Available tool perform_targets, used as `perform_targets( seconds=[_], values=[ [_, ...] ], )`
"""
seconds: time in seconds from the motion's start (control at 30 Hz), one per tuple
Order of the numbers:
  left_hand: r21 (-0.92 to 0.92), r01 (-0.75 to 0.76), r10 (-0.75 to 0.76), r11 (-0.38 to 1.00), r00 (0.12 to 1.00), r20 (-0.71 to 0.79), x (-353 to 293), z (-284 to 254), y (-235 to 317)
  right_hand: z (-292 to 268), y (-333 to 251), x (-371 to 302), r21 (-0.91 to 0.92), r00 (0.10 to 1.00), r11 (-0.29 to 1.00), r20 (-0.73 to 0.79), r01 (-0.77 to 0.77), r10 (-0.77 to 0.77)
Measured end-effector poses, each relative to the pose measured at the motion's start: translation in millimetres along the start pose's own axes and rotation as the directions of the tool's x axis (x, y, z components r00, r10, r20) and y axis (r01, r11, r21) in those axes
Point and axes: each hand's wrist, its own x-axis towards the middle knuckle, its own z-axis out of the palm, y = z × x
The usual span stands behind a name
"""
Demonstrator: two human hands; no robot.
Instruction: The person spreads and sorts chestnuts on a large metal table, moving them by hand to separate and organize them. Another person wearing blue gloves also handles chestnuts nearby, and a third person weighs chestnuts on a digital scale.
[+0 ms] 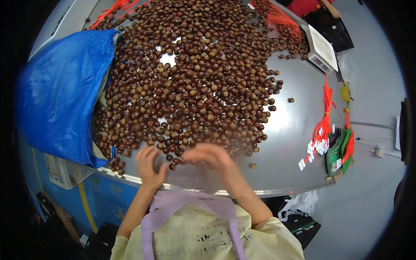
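A wide heap of round, glossy brown nuts (195, 82), chestnut-like in look, covers much of the metal table (294, 125). At the heap's near edge my left hand (149, 167) rests low, thumb and fingers apart, with nuts just beyond its fingertips. My right hand (210, 156) is blurred by motion, its fingers stretched toward the left over the near nuts. Between the two hands lie a few loose nuts (172, 166). Nothing shows in either hand, though the right palm is hidden.
A blue tarp sack (65, 95) lies at the left, its mouth toward the nuts. A white scale (320, 50) stands far right, beside a red mesh bag (284, 19). Orange net bags with tags (325, 117) and a green container (340, 149) sit along the right edge.
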Motion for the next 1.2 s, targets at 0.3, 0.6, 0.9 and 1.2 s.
perform_targets(
  seconds=[0.3, 0.6, 0.9, 1.2],
  values=[
    [0.170, 0.241, -0.222, 0.956, 0.967, -0.124, -62.6, -40.9, -56.8, 74.8, -84.1, 25.0, 0.940, 0.638, 0.339, 0.287, -0.044, -0.715],
    [0.261, 0.256, -0.233, 0.931, 0.966, -0.117, -61.4, -30.0, -54.2, 64.3, -67.1, 18.7, 0.891, 0.648, 0.431, 0.246, 0.141, -0.721],
    [0.283, 0.251, -0.222, 0.926, 0.966, -0.129, -60.3, -28.6, -53.8, 82.5, -58.9, 26.9, 0.766, 0.652, 0.496, 0.135, 0.409, -0.746],
    [0.293, 0.250, -0.221, 0.923, 0.967, -0.130, -64.2, -27.6, -57.2, 83.2, -53.5, 36.4, 0.763, 0.616, 0.505, 0.182, 0.403, -0.766]
  ],
)
